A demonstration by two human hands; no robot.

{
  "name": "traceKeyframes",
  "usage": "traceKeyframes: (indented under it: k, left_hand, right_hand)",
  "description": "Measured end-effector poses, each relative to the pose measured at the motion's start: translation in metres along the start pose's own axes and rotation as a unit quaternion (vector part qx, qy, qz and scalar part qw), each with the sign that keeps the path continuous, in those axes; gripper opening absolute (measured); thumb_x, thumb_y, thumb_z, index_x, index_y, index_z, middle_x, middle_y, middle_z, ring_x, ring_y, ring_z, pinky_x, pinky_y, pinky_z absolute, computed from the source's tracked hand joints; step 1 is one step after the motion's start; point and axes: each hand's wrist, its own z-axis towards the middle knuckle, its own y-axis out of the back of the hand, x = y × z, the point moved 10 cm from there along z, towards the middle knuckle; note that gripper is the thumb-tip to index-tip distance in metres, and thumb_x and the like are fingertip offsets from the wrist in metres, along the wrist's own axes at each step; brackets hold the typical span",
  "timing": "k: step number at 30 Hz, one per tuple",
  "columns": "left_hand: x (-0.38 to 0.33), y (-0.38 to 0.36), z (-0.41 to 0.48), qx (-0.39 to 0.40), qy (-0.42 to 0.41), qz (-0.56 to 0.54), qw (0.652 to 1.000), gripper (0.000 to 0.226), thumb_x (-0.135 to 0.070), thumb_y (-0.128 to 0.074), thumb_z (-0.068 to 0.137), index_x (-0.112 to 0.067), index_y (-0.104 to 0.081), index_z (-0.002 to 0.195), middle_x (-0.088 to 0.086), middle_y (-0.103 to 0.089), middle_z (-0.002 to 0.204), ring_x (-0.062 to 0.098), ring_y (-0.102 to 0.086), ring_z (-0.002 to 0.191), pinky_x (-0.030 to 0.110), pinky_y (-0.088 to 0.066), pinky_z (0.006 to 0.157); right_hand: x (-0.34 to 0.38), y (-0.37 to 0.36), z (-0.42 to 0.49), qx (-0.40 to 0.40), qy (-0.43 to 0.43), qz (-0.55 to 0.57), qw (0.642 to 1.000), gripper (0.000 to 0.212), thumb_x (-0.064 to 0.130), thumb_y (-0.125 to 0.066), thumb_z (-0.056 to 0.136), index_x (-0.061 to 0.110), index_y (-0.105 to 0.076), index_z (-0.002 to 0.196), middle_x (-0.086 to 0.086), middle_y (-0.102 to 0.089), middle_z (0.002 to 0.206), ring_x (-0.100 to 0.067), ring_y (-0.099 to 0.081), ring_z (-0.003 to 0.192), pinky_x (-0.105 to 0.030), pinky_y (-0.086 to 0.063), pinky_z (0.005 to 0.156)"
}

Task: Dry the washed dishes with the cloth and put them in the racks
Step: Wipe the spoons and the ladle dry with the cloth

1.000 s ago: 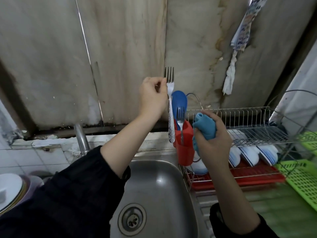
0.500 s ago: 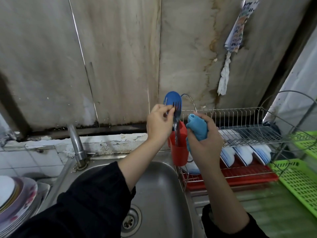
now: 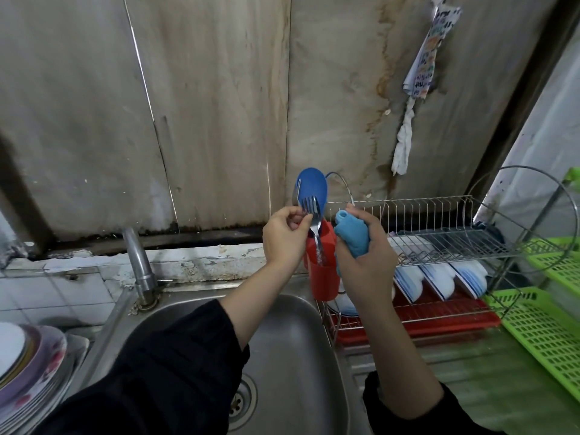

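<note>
Fingers pinch steel fork; cloth bunched.

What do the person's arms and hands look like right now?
Loose black long sleeves, left sleeve and right sleeve both pushed up, leave the forearms bare. Left hand and right hand are bare: no gloves, rings or watch visible.

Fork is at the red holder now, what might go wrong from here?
The left hand only pinches the fork near its tines, so it could slip into the sink beside the red holder. The blue spoon standing there might snag it. The right hand, gripping the cloth, is close enough to knock the holder.
</note>
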Motion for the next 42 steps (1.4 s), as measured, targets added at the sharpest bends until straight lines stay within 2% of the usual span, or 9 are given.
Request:
traceKeyframes:
  k: [4,8,13,17,21,25,29,35,42]
  left_hand:
    - [0.007,-0.007,0.0,0.037,0.047,-0.013,0.998,0.026,-0.016,-0.076,0.082,-0.02,-0.056,0.098,-0.007,-0.062,0.072,0.009,-0.06,0.069,0.035,-0.055,0.08]
    - [0.008,-0.013,0.004,0.095,0.081,-0.007,0.992,0.022,-0.013,-0.075,0.083,-0.018,-0.058,0.096,-0.005,-0.06,0.067,0.011,-0.061,0.071,0.036,-0.055,0.083]
    - [0.013,-0.013,0.001,0.123,0.098,-0.006,0.988,0.04,-0.008,-0.075,0.082,-0.008,-0.059,0.118,-0.001,-0.061,0.079,0.015,-0.063,0.082,0.03,-0.055,0.082]
    - [0.009,-0.003,-0.006,0.12,0.074,0.013,0.99,0.039,-0.007,-0.075,0.082,-0.009,-0.06,0.118,-0.001,-0.06,0.081,0.011,-0.059,0.078,0.018,-0.049,0.072]
    - [-0.001,0.02,-0.016,0.119,0.02,0.054,0.991,0.028,-0.005,-0.07,0.085,-0.011,-0.065,0.112,-0.006,-0.057,0.081,0.006,-0.051,0.067,0.016,-0.048,0.072]
    - [-0.009,0.054,-0.035,0.132,-0.039,0.134,0.981,0.018,-0.011,-0.067,0.087,-0.016,-0.069,0.104,-0.006,-0.064,0.089,0.006,-0.056,0.074,0.004,-0.039,0.065]
    - [-0.001,0.092,-0.054,0.152,-0.039,0.208,0.965,0.021,-0.021,-0.065,0.09,-0.023,-0.068,0.111,-0.005,-0.065,0.11,0.009,-0.058,0.097,0.022,-0.043,0.081]
    - [0.019,0.17,-0.073,0.118,-0.039,0.354,0.927,0.039,-0.026,-0.063,0.09,-0.022,-0.059,0.129,-0.002,-0.059,0.13,0.017,-0.052,0.122,0.035,-0.041,0.104]
    - [0.047,0.276,-0.08,0.072,-0.037,0.477,0.875,0.042,-0.027,-0.065,0.086,-0.02,-0.061,0.127,0.002,-0.06,0.131,0.026,-0.053,0.122,0.041,-0.041,0.1]
  right_hand:
    - [0.001,0.001,-0.001,-0.005,0.011,-0.006,1.0,0.044,-0.002,-0.07,0.082,0.025,-0.06,0.116,-0.002,-0.065,0.118,-0.023,-0.066,0.099,-0.037,-0.06,0.077]
    - [0.0,0.0,-0.002,-0.002,0.009,-0.009,1.0,0.048,-0.004,-0.068,0.082,0.03,-0.059,0.115,0.0,-0.064,0.122,-0.024,-0.066,0.103,-0.048,-0.059,0.077]
    - [0.0,0.0,-0.004,0.0,-0.001,-0.009,1.0,0.044,0.0,-0.07,0.083,0.029,-0.06,0.115,0.005,-0.062,0.127,-0.024,-0.065,0.107,-0.05,-0.058,0.08]
    - [0.006,-0.001,-0.006,0.004,-0.001,-0.014,1.0,0.05,-0.001,-0.07,0.083,0.038,-0.058,0.111,0.009,-0.06,0.13,-0.018,-0.063,0.112,-0.045,-0.058,0.084]
    - [0.008,-0.002,-0.013,0.007,0.017,-0.031,0.999,0.046,0.0,-0.07,0.082,0.025,-0.06,0.12,0.013,-0.057,0.129,-0.017,-0.057,0.122,-0.048,-0.053,0.094]
    - [0.024,-0.011,-0.032,0.015,0.045,-0.062,0.997,0.049,-0.001,-0.072,0.081,0.017,-0.059,0.125,0.0,-0.057,0.136,-0.023,-0.047,0.134,-0.05,-0.046,0.104]
    - [0.048,-0.04,-0.061,0.069,0.071,-0.047,0.994,0.062,-0.01,-0.07,0.077,0.025,-0.056,0.125,0.006,-0.052,0.139,-0.007,-0.037,0.139,-0.041,-0.038,0.113]
    - [0.05,-0.116,-0.105,0.205,0.009,-0.033,0.978,0.062,-0.009,-0.068,0.08,0.023,-0.052,0.132,0.001,-0.05,0.143,-0.013,-0.035,0.142,-0.027,-0.029,0.116]
    - [0.053,-0.221,-0.158,0.332,-0.038,-0.033,0.942,0.061,-0.01,-0.064,0.076,0.025,-0.057,0.126,0.012,-0.057,0.126,-0.009,-0.052,0.121,-0.01,-0.036,0.1]
